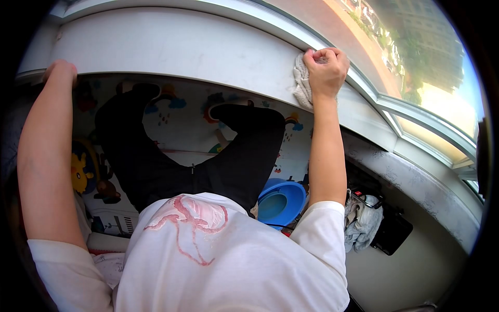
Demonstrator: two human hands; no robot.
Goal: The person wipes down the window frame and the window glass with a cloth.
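My right hand is closed on a crumpled whitish cloth, pressed against the white windowsill beside the window frame. Part of the cloth sticks out to the left of my fingers. Far to the left, my left hand grips the front edge of the same sill. Most of its fingers are hidden from me. Both arms reach forward, well apart.
Sunlit glass in a window frame runs along the right. Below the sill, a blue basin stands right of my legs. Grey cloths hang near a black object. Cartoon pictures cover the surface beneath.
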